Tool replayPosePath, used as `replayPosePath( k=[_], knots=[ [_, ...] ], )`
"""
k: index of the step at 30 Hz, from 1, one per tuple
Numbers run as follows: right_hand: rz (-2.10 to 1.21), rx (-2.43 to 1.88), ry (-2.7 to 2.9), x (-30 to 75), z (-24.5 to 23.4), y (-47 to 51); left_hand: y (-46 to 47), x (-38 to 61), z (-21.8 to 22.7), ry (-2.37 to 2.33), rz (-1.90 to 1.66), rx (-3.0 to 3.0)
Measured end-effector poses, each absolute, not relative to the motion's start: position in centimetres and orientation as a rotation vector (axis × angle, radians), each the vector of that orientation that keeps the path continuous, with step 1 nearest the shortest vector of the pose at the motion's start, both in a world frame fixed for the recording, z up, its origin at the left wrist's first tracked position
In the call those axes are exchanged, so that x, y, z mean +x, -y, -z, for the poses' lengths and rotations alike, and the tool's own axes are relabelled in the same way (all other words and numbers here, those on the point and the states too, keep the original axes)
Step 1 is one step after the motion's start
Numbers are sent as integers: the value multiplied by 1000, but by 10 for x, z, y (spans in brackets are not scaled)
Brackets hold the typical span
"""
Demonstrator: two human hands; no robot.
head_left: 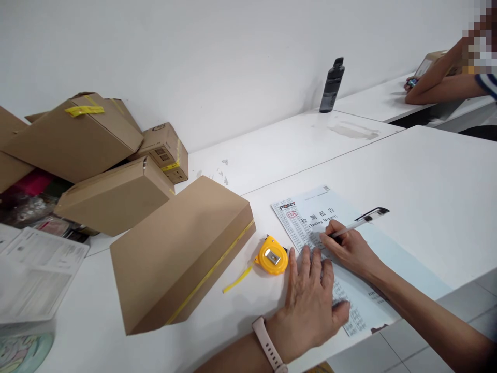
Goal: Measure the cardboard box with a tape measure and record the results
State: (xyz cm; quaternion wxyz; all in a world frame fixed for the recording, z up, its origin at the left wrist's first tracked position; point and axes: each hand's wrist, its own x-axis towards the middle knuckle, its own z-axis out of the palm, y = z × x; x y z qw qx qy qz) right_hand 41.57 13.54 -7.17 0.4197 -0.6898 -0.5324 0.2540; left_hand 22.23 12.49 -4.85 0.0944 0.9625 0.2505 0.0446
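Note:
My right hand is closed around a white pen with a black clip, its tip on a printed test report sheet lying on the white table. My left hand lies flat with fingers stretched out, pressing on the lower left part of the sheet; a pale wristband is on that wrist. A yellow tape measure with a short strip of tape pulled out rests just left of my left hand. A long cardboard box lies beside it.
Several more cardboard boxes are piled at the left, with papers in front of them. A dark bottle stands against the wall. Another person's arms rest on a far table at the upper right.

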Motion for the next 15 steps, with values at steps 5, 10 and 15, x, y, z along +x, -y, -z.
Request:
replayPosePath(
  k=[5, 10, 15],
  knots=[
    [-648, -1719, 1338, 416, 74, -136, -125, 222, 52, -751, -150, 2854],
    [-623, -1735, 1320, 416, 75, -137, -126, 222, 52, -746, -162, 2841],
    [-645, -1724, 1328, 416, 74, -136, -125, 222, 52, -746, -164, 2839]
  ],
)
